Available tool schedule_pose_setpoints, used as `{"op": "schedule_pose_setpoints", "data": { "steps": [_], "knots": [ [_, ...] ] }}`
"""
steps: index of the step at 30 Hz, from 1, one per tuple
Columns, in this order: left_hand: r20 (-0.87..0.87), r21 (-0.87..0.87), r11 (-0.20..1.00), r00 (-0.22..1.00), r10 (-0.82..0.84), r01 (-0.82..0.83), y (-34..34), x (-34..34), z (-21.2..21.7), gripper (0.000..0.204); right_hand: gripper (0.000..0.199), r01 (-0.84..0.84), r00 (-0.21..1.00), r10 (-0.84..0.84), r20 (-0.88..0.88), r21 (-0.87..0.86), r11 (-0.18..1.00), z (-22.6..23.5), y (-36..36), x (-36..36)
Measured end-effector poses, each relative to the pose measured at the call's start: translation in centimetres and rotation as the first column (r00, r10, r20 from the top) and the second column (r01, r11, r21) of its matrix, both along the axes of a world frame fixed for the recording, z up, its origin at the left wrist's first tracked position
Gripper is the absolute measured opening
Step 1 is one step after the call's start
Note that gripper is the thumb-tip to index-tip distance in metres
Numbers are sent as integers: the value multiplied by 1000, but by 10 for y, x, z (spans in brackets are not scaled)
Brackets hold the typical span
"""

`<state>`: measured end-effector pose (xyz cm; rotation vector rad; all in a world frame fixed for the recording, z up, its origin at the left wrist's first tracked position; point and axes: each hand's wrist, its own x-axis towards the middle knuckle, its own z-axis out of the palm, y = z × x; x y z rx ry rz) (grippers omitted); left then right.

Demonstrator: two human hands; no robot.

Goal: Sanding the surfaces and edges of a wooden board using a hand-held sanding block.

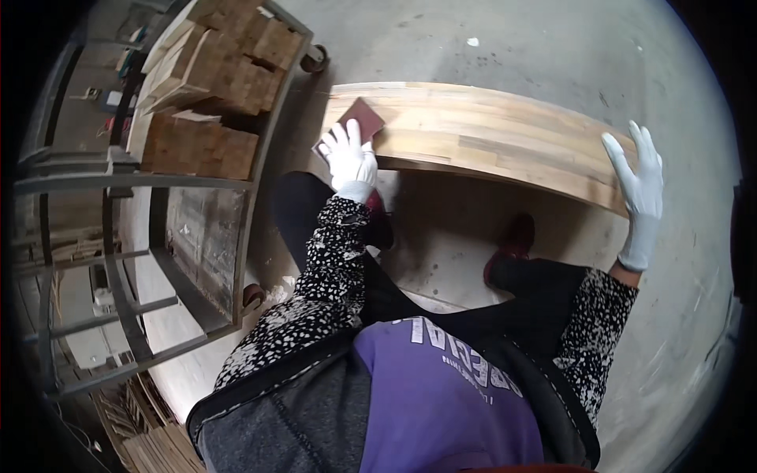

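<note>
A long board of joined wood strips [489,130] lies crosswise in front of me. Near its left end, my left hand [349,162], in a white glove, lies flat with fingers stretched over a dark red sheet of sandpaper [366,120]. Part of the sheet is hidden beneath that hand. My right hand [643,185], also gloved in white, is open at the board's right end. Its fingers point away from me, alongside the end; whether they touch the wood I cannot tell.
On my left stands a metal-framed cart [244,236] on casters, loaded with stacked wood blocks [213,87]. My legs and red shoes [512,236] are at the board's near side. Grey concrete floor [552,47] stretches beyond the board. Cardboard pieces [162,449] lie at the lower left.
</note>
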<state>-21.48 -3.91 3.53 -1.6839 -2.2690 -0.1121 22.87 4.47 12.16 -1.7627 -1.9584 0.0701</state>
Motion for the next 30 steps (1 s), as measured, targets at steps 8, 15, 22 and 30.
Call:
{"op": "schedule_pose_setpoints", "data": {
  "steps": [8,15,22,30],
  "knots": [
    [358,155,728,648,-672,668,22,241,-5,64,75,96,995,-100,-29,-98,991,11,-2,-7],
    [407,237,506,388,-827,829,24,286,-13,67,76,118,992,-123,-30,-121,986,8,-1,-2],
    [117,26,952,945,-306,305,10,34,3,51,69,123,991,-116,67,-99,987,0,3,4],
    [89,167,852,853,-514,496,13,162,-12,61,73,90,996,-88,-24,132,987,-1,2,4]
  ]
}}
